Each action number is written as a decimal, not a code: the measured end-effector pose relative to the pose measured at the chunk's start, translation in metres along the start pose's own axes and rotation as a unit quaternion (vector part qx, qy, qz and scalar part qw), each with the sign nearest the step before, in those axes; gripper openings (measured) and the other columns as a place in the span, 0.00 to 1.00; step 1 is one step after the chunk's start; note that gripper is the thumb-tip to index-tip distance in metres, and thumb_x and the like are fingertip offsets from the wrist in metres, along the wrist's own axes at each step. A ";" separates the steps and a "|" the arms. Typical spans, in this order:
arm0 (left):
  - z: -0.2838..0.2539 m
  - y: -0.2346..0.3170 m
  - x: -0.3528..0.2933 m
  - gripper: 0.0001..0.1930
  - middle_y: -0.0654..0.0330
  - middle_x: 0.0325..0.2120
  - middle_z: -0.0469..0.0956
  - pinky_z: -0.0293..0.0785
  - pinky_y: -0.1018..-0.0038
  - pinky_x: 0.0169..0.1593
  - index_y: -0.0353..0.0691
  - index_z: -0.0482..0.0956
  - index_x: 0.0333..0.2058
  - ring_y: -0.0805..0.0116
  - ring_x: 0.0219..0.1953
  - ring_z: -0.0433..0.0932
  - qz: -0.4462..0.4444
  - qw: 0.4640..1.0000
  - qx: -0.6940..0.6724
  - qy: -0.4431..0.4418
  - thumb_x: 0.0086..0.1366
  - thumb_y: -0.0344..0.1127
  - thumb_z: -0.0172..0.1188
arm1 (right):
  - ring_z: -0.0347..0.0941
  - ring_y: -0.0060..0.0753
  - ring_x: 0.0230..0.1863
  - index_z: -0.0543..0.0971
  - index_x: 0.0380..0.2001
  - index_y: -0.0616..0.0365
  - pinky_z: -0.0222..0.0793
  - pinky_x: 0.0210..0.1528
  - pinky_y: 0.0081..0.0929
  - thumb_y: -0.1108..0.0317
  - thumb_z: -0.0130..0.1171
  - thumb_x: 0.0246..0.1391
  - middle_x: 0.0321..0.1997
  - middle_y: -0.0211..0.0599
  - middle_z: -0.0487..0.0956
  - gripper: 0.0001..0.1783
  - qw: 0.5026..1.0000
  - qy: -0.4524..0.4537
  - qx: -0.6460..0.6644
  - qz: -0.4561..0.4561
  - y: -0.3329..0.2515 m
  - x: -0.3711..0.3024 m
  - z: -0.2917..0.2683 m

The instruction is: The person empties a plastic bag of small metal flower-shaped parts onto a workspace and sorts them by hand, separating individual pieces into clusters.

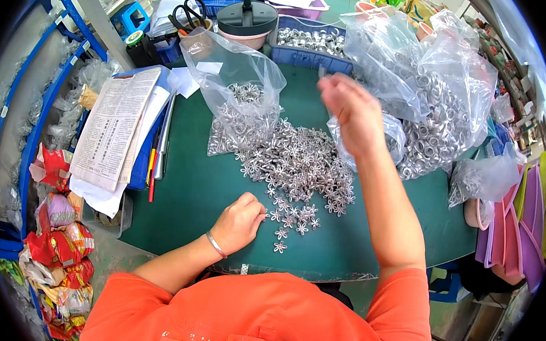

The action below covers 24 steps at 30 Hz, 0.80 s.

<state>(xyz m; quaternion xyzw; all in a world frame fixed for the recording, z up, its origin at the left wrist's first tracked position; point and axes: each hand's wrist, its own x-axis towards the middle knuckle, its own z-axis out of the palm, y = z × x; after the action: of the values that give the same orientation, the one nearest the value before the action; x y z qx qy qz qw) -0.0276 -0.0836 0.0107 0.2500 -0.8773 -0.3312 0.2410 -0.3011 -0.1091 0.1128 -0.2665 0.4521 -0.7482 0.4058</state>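
Observation:
A pile of silver flower-shaped metal pieces (305, 163) covers the middle of the green table, with a few scattered singly toward the near edge. Beside those loose ones, my left hand (240, 223) rests low with its fingers closed; whatever lies in the pinch is too hidden to name. My right hand (355, 116) is raised beyond the pile, close to the near rim of a blue tray (320, 63) of shiny metal fittings. Motion smears its fingertips, so its grip is unclear. A clear plastic bag (254, 66) holding small silver pieces opens at the pile's far left.
Large clear bags (386, 58) of silver rings crowd the right side. At left lie papers (114, 123) and pens (151, 166); scissors (192, 15) stand in a cup behind. A black round-based stand (247, 19) is at the back. Pink and purple bins (513, 226) hang at right.

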 end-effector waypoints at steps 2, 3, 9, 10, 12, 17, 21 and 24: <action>-0.001 -0.002 0.001 0.03 0.58 0.29 0.76 0.77 0.71 0.32 0.35 0.77 0.32 0.62 0.28 0.79 -0.022 0.999 -0.024 -0.007 0.59 0.23 0.62 | 0.76 0.39 0.54 0.70 0.54 0.74 0.75 0.53 0.27 0.76 0.52 0.60 0.55 0.51 0.75 0.20 0.997 0.060 0.022 -0.035 -0.010 0.015 0.008; -0.003 -0.005 0.000 0.03 0.58 0.29 0.76 0.77 0.72 0.33 0.34 0.77 0.32 0.65 0.29 0.79 -0.098 0.987 -0.122 -0.021 0.60 0.25 0.62 | 0.77 0.37 0.52 0.71 0.53 0.73 0.75 0.51 0.26 0.76 0.51 0.60 0.54 0.49 0.76 0.18 0.999 0.034 -0.016 -0.027 -0.007 0.012 0.009; -0.011 -0.009 -0.001 0.06 0.60 0.30 0.78 0.77 0.77 0.35 0.34 0.75 0.40 0.73 0.29 0.77 -0.352 0.707 -0.611 -0.057 0.67 0.30 0.58 | 0.79 0.34 0.33 0.80 0.40 0.62 0.74 0.36 0.30 0.75 0.56 0.56 0.32 0.43 0.81 0.09 0.855 -0.158 -0.475 -0.139 0.037 -0.109 -0.017; -0.011 -0.011 -0.002 0.06 0.60 0.31 0.78 0.76 0.77 0.35 0.35 0.76 0.40 0.74 0.30 0.77 -0.357 0.674 -0.643 -0.066 0.68 0.30 0.57 | 0.78 0.43 0.32 0.80 0.37 0.60 0.74 0.37 0.33 0.76 0.59 0.52 0.31 0.44 0.79 0.09 0.831 -0.225 -0.477 -0.179 0.048 -0.131 -0.021; -0.008 -0.015 0.000 0.06 0.61 0.33 0.78 0.75 0.78 0.35 0.35 0.76 0.40 0.74 0.31 0.76 -0.360 0.604 -0.705 -0.090 0.68 0.31 0.56 | 0.75 0.41 0.37 0.80 0.36 0.58 0.73 0.37 0.34 0.75 0.62 0.46 0.36 0.38 0.78 0.10 0.787 -0.315 -0.495 -0.191 0.062 -0.171 -0.024; -0.005 -0.015 0.000 0.07 0.61 0.34 0.78 0.74 0.79 0.35 0.36 0.77 0.42 0.75 0.32 0.74 -0.352 0.541 -0.754 -0.122 0.69 0.31 0.55 | 0.73 0.37 0.39 0.80 0.34 0.58 0.68 0.40 0.31 0.73 0.63 0.43 0.40 0.35 0.77 0.11 0.725 -0.329 -0.568 -0.210 0.076 -0.204 -0.043; -0.005 -0.013 0.000 0.07 0.60 0.34 0.78 0.74 0.79 0.34 0.35 0.77 0.42 0.75 0.31 0.74 -0.343 0.529 -0.765 -0.130 0.69 0.32 0.56 | 0.73 0.38 0.37 0.80 0.35 0.59 0.69 0.38 0.33 0.77 0.66 0.43 0.39 0.36 0.77 0.13 0.783 -0.236 -0.549 -0.174 0.066 -0.207 -0.050; -0.007 -0.003 -0.001 0.06 0.61 0.32 0.78 0.74 0.78 0.32 0.35 0.77 0.41 0.75 0.29 0.75 -0.341 0.648 -0.672 -0.108 0.68 0.30 0.57 | 0.73 0.39 0.36 0.79 0.35 0.59 0.69 0.38 0.34 0.77 0.67 0.42 0.38 0.35 0.76 0.13 0.764 -0.256 -0.566 -0.178 0.066 -0.209 -0.048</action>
<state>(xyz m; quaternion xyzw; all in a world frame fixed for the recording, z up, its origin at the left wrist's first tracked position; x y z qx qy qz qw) -0.0219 -0.0889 0.0132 0.2629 -0.2868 -0.9138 0.1163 -0.2035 0.0730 0.0257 -0.7047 0.6174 -0.3195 0.1418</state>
